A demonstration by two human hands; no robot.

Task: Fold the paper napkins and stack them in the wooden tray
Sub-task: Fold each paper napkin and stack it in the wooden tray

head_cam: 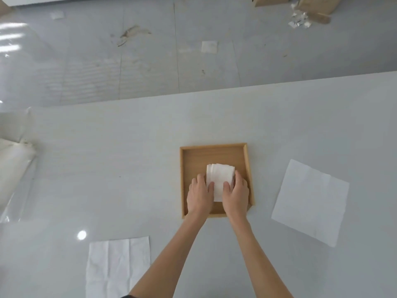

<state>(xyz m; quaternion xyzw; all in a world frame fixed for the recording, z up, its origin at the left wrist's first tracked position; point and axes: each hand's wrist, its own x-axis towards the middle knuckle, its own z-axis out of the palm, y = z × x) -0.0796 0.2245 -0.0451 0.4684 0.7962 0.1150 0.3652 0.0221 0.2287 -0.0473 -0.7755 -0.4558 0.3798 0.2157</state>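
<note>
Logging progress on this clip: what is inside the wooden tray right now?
Inside the wooden tray lies a stack of folded napkins, with the left hand and right hand resting on it. How many napkins it holds cannot be told; the hands cover its near part.

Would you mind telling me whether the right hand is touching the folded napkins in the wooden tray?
Touching. The head view shows the right hand with its fingers pressed on the folded napkins, no gap visible.
</note>
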